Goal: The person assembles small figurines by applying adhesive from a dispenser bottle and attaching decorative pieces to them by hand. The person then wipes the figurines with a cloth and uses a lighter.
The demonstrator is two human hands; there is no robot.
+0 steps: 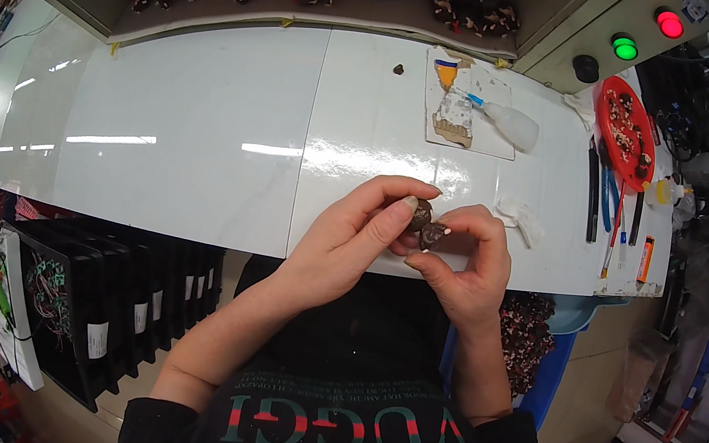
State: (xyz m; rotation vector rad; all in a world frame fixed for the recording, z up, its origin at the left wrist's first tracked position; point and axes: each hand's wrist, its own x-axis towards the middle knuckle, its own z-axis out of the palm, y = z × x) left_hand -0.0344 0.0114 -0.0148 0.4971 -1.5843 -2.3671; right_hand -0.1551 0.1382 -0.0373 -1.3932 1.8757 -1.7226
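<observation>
Above the front edge of the white table, my two hands meet. My left hand point(347, 237) is closed on a small rounded dark brown piece point(420, 218), pinched between thumb and fingers. My right hand point(475, 276) pinches a second small dark brown piece point(433, 236) with pale bits on it. The two pieces touch or nearly touch; fingers partly cover both, so their exact kind cannot be made out. A crumpled white tissue point(521, 222) lies just beyond my right hand.
A squeeze bottle point(513, 129) with a blue tip lies on a stained board point(505, 92). One small dark piece point(398, 69) rests nearby. At right are a red tray point(608, 95), pen-like tools point(593, 192) and an orange lighter point(646, 260). A blue bin point(549, 379) stands below.
</observation>
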